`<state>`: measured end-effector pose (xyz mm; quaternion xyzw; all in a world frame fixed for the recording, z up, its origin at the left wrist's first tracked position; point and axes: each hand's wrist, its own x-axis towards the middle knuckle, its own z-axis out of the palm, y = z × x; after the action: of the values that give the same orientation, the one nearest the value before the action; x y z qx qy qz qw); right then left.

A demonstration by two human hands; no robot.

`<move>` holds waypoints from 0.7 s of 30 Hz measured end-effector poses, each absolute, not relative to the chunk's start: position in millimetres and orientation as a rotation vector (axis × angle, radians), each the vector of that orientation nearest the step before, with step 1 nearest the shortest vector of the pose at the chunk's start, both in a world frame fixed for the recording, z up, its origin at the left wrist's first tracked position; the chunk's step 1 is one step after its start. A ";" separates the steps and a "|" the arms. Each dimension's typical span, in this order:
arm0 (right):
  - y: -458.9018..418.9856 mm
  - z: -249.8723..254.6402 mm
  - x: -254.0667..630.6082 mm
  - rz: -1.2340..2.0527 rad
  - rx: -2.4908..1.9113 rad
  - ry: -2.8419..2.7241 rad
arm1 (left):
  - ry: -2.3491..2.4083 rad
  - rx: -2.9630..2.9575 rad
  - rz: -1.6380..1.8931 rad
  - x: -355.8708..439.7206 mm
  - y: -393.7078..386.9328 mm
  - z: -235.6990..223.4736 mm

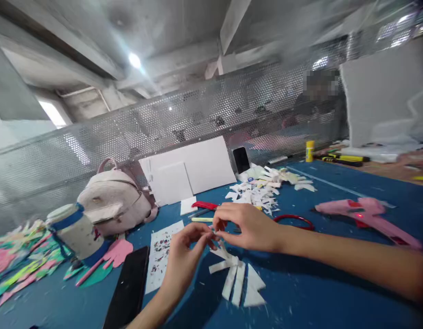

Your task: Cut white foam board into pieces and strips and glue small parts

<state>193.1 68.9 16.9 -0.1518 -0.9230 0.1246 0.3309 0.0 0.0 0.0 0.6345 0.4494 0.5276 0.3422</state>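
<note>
My left hand (190,249) and my right hand (247,226) meet above the blue table, fingertips pinched together. Whatever is between them is too small and covered to name. Right below the fingers lie several white foam-like strips (237,278), spread like a fan, with cut triangular pieces at the right. Behind my right hand are a red-handled cutter (204,205) and a pale yellow stick (201,220). A red loop handle (297,221) shows beyond my right wrist. Left of my left hand, a white sheet (159,256) carries small dark specks.
A pink glue gun (360,212) with a red light lies at right. Behind are white scraps (259,187), a glue stick (310,151), a phone (241,160) and white boards (207,167). A black phone (129,285), bottle (77,233), backpack (117,201) and coloured scraps (22,256) occupy the left.
</note>
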 end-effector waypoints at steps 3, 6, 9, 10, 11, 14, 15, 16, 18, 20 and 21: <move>70.1 19.2 191.4 0.326 -0.397 -2.415 | 1.159 1.637 1.368 -0.1 -0.6 -0.6; 70.7 20.1 190.9 0.324 -0.400 -2.412 | 1.145 1.615 1.360 -0.3 -0.3 -1.4; 70.9 19.9 190.9 0.322 -0.404 -2.407 | 1.133 1.596 1.356 -0.6 0.0 -2.3; 70.9 19.9 190.9 0.321 -0.405 -2.406 | 1.130 1.592 1.354 -0.7 0.0 -2.6; 70.8 19.9 191.0 0.320 -0.406 -2.405 | 1.128 1.591 1.353 -0.8 -0.2 -2.7; 70.5 20.1 191.2 0.318 -0.404 -2.405 | 1.122 1.589 1.355 -0.7 -0.4 -2.9; 70.3 20.3 191.3 0.318 -0.402 -2.406 | 1.121 1.588 1.356 -0.6 -0.3 -2.8; 70.1 20.4 191.6 0.317 -0.400 -2.407 | 1.119 1.587 1.357 -0.4 -0.2 -2.7; 69.6 20.6 192.2 0.316 -0.398 -2.409 | 1.118 1.587 1.356 -0.1 0.1 -2.5; 69.4 20.8 192.8 0.312 -0.395 -2.412 | 1.119 1.588 1.355 0.0 0.4 -2.4; 69.5 20.9 192.9 0.311 -0.395 -2.413 | 1.120 1.589 1.355 -0.1 0.4 -2.4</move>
<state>192.9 69.5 20.9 -0.1510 -0.9235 0.1189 0.3320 -0.1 0.4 -2.4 0.6212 0.4379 0.5299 0.3763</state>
